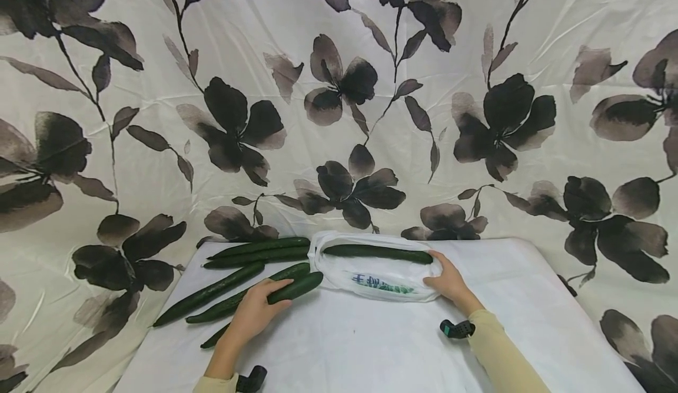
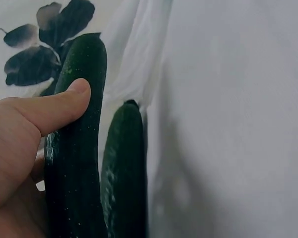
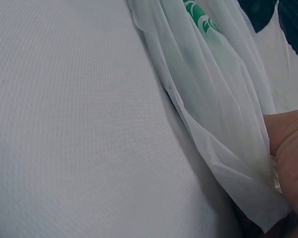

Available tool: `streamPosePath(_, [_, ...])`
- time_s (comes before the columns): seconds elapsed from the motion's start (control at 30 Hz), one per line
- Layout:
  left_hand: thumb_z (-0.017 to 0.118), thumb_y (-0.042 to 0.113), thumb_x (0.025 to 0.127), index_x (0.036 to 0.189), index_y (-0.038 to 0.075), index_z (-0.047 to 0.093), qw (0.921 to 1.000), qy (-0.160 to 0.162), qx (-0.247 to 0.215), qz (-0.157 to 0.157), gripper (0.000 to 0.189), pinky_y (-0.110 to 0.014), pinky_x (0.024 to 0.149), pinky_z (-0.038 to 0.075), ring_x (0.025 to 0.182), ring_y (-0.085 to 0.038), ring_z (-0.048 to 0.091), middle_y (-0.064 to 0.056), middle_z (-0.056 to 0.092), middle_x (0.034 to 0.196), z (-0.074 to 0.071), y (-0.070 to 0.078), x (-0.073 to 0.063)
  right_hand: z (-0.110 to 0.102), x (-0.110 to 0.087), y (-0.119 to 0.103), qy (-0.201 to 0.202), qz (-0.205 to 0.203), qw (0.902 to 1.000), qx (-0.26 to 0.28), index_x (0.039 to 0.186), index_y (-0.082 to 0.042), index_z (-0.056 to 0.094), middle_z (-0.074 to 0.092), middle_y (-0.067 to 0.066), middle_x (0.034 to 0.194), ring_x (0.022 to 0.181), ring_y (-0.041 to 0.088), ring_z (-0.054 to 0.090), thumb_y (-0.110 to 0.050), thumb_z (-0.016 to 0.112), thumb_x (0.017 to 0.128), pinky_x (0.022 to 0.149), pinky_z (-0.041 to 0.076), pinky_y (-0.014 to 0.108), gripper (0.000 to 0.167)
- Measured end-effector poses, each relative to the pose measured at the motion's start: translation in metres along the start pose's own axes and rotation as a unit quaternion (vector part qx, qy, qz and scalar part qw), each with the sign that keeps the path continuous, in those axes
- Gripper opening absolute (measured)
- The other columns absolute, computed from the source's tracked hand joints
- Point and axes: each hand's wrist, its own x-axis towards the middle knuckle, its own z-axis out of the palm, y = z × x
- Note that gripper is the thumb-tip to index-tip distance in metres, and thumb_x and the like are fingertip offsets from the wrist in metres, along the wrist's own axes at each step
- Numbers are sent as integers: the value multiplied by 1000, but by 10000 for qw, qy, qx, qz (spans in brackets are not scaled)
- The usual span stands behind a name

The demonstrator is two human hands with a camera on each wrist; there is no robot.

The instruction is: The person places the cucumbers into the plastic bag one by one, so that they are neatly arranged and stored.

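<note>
My left hand grips a dark green cucumber, its blunt end pointing toward the bag. In the left wrist view the thumb presses along the side of this cucumber, and a second cucumber lies close beside it. To the right, a white plastic bag with printed lettering lies on its side, its top pushed open. One cucumber rests in the bag's opening. At the bag's right end my right hand holds the plastic between thumb and fingers; its fingertips are partly hidden.
Several more cucumbers lie on the left part of the white-covered table, two of them side by side at the back, near the bag. A flower-patterned curtain hangs directly behind the table.
</note>
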Motion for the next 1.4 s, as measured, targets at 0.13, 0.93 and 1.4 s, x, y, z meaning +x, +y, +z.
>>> streamPosePath(0.13, [80,23,83,128,25,66,9999,-76,17,153,47,-45,87,49,104,-17,58,6,62,111,2,8,5,0,-1,1,7,-11,10000,25,150,-8,32,28,26,152,138,48,21,-6,73,81,109,18,62,80])
streamPosePath(0.93, [80,21,82,127,26,67,9931,-496,138,1057,47,-38,75,47,85,-14,53,8,56,97,31,58,45,0,0,3,23,-31,10000,60,150,-10,33,28,25,152,138,48,22,-7,74,81,109,18,62,80])
streamPosePath(1.4, [79,22,83,128,23,67,9822,-595,470,1721,47,-35,72,47,86,-14,54,4,58,102,46,79,61,0,0,3,25,-25,10000,44,150,-10,33,28,26,151,138,48,23,-8,73,82,109,19,63,79])
